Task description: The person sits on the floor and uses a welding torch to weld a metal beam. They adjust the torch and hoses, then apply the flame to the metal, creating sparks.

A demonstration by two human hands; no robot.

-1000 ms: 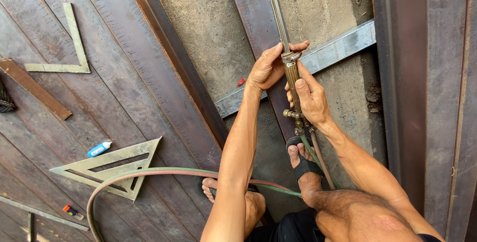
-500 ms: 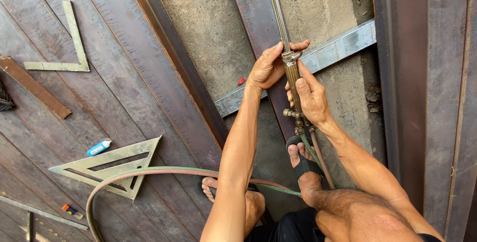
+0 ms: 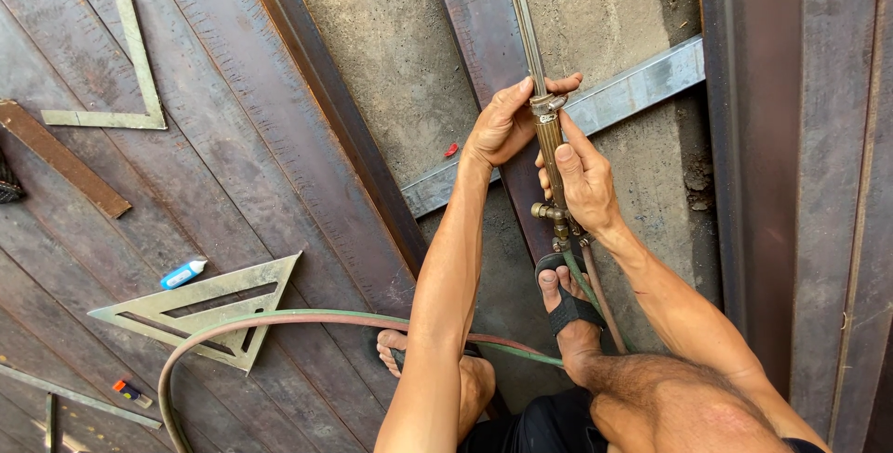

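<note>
1. My left hand (image 3: 502, 123) wraps the cutting torch (image 3: 547, 141) at its collar; my right hand (image 3: 584, 179) grips the brass handle below.
2. The torch sits over the flat steel bar (image 3: 623, 95).
3. It's probably stiff, heavyish and hose-tugged, so I'd grip the handle.

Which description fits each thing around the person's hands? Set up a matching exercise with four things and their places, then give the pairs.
1. cutting torch
2. triangular set square
3. L-shaped steel square
4. blue lighter

a. top left, on the steel plate
b. held in left hand and right hand
c. just above the triangle's upper edge
d. under the looping hose

Pairs: 1-b, 2-d, 3-a, 4-c
</note>
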